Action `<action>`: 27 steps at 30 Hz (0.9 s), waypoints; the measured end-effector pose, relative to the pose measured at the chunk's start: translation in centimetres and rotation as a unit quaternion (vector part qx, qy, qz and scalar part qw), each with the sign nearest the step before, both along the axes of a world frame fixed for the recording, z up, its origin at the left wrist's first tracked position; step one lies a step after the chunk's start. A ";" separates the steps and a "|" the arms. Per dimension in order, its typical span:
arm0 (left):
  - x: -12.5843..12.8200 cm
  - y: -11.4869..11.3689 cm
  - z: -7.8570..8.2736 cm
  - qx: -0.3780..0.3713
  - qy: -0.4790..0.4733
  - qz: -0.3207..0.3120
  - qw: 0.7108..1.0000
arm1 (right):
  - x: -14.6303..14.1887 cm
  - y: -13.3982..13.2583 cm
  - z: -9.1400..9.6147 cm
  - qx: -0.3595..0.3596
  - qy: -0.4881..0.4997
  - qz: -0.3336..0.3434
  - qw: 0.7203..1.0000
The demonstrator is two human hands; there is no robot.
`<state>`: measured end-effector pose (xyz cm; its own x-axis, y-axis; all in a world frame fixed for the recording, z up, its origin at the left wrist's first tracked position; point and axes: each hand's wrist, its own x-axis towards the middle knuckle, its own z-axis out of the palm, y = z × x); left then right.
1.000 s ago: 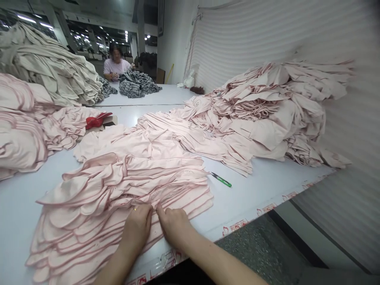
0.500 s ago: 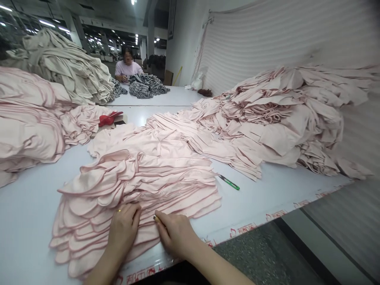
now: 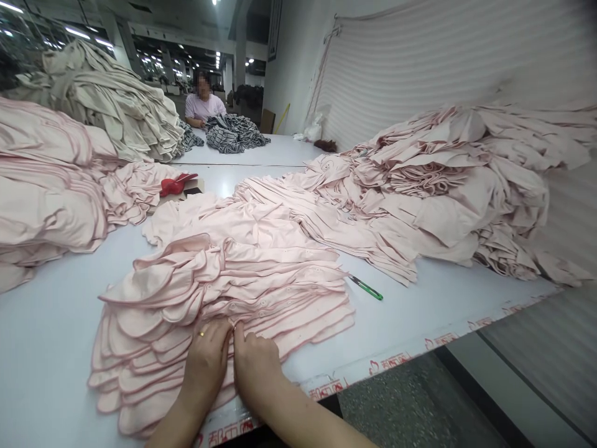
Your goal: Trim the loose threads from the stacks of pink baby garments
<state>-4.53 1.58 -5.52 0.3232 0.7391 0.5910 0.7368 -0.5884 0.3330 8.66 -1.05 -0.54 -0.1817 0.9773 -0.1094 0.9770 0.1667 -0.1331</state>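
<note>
1. Two hands on my feed: left hand (image 3: pixel 205 364), wearing a ring (image 3: pixel 201 333), and right hand (image 3: pixel 255 367), side by side and nearly touching.
2. One stack of pink snap-front garments (image 3: pixel 196 292), layers fanned, lies flat on the table (image 3: pixel 46 311), directly ahead of and under both hands. Its long axis runs across my view.
3. Hand state: both are curled, fingers down on the stack's near part. I cannot tell whether they pinch the top layer or only press it.
4. Left hand lies further over the stack's bulk; right hand is closer to the table's near edge.
5. Beyond: green-handled snips (image 3: pixel 366 287) just past the stack's right end, one large pink pile (image 3: pixel 457 180) to the right, one red item (image 3: pixel 175 184), one co-worker (image 3: pixel 203 102) at the far table.
</note>
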 end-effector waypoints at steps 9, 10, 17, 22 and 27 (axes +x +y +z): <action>0.1 2.3 0.8 -0.110 -0.002 0.057 0.992 | 3.1 -1.0 0.7 0.019 0.050 0.065 0.996; 0.1 2.4 0.8 -0.113 -0.006 0.058 0.992 | 3.3 -0.9 0.7 0.028 0.073 0.054 0.995; -4.7 -0.8 1.0 -0.025 0.100 0.147 0.984 | 1.6 -0.9 0.0 0.033 0.166 0.094 0.981; -6.6 -1.2 1.3 -0.030 0.057 0.100 0.993 | -0.3 -1.4 0.0 0.034 0.162 0.114 0.980; -6.6 -0.1 1.1 -0.044 0.012 0.090 0.995 | -2.2 -0.9 -0.3 0.057 0.089 0.124 0.987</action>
<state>-11.11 1.46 -4.45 0.1940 0.8348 0.5153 0.8361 -0.4155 0.3583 6.41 -1.97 -0.88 -0.4233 0.9044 0.0541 0.8670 0.4217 -0.2654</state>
